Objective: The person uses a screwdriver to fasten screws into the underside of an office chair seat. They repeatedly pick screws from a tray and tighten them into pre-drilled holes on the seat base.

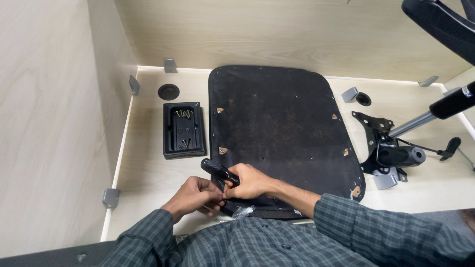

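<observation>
the pale wood-grain desk fills the view, matte and smooth, boxed in by matching laminate walls on the left and at the back. on it lies an upturned chair seat, a broad rounded-square slab covered in rough, dusty black fabric, stapled along its edge, with small tan patches where bare holes show through. to its right rests a black metal chair mechanism, angular plate and tube, with a shiny grey gas cylinder slanting up out of it. left of the seat sits a black moulded plastic tray, rectangular with raised walls, holding clusters of dull metal screws. small grey metal brackets are fixed at the desk's edges, and a round black cable hole lies behind the tray.

at the seat's near left corner, the right hand is closed around the black ribbed handle of a screwdriver, which angles up to the left. the left hand sits just beside it, fingers pinched narrow at the tool's lower end; what they pinch is hidden. both sleeves are dark green check cloth.
</observation>
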